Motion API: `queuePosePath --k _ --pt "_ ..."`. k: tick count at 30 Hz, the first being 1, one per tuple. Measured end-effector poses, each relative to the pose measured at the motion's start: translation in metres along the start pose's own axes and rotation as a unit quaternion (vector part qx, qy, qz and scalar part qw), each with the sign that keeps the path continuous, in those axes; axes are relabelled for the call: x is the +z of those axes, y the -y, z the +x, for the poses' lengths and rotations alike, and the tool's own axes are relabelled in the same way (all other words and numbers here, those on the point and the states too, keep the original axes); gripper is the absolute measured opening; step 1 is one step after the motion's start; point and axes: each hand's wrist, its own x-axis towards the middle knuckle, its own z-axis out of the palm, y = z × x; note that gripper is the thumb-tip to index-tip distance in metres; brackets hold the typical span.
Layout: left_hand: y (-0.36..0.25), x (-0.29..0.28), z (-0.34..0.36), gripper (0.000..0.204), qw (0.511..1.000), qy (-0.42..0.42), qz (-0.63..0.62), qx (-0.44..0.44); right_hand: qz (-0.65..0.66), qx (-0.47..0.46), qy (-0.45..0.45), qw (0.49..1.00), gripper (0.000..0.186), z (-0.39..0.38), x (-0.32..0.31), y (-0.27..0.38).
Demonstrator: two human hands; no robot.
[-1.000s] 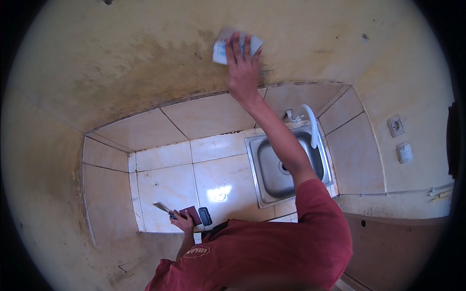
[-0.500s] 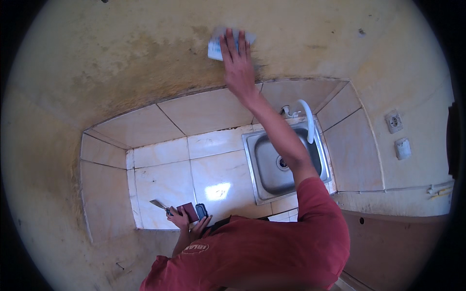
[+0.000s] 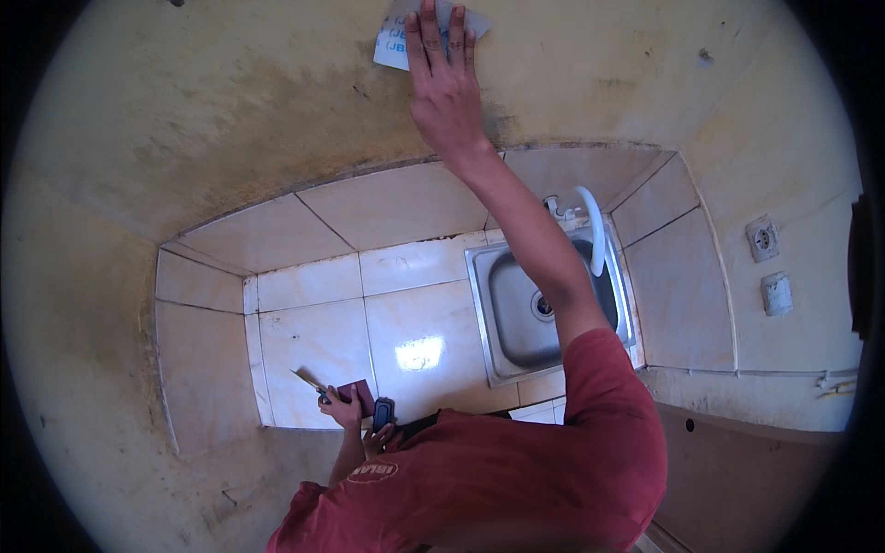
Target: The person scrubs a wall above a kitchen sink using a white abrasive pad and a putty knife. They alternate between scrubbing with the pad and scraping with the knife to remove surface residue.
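Note:
My right hand (image 3: 444, 106) is high on the stained wall, fingers spread over a whitish sheet of abrasive paper (image 3: 392, 51) with blue print, pressing it flat. At lower left, my left hand (image 3: 343, 407) grips a putty knife (image 3: 306, 379), its blade pointing up-left, beside a maroon flat piece (image 3: 359, 392) at the counter's front edge. A small black oblong object (image 3: 383, 413) lies just right of that. More fingers (image 3: 376, 438) show below it, partly behind the red shirt; I cannot tell whose.
A tiled counter (image 3: 419, 311) in a recess holds a steel sink (image 3: 502, 341) with a white curved tap (image 3: 595, 235) at right. Tiled side walls bound it. A socket (image 3: 762, 240), a white fitting (image 3: 777, 295) and pipes (image 3: 830, 378) are on the right wall.
My right hand and the paper have moved up the wall and slightly left. Fingers below the black object, not visible a second ago, now show. My left hand still grips the knife.

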Motion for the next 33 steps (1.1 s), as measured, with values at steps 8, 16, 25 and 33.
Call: queuePosePath --k 8,16,25,33 --pt "-0.004 -0.007 0.001 0.084 1.0 0.008 0.0 0.006 -0.019 -0.02 0.022 0.999 0.074 -0.021 0.0 -0.011" --pt "-0.012 -0.008 0.002 0.073 1.0 0.01 0.012 0.005 -0.014 -0.011 0.05 0.999 0.073 -0.059 0.003 -0.018" --pt "0.023 0.012 0.023 0.065 0.971 -0.149 -0.188 0.01 -0.011 -0.005 0.013 1.0 0.068 -0.035 0.001 -0.018" --pt "-0.049 -0.005 -0.007 0.044 0.987 -0.104 -0.103 0.063 -0.035 -0.05 0.008 0.998 0.066 -0.003 -0.009 -0.012"
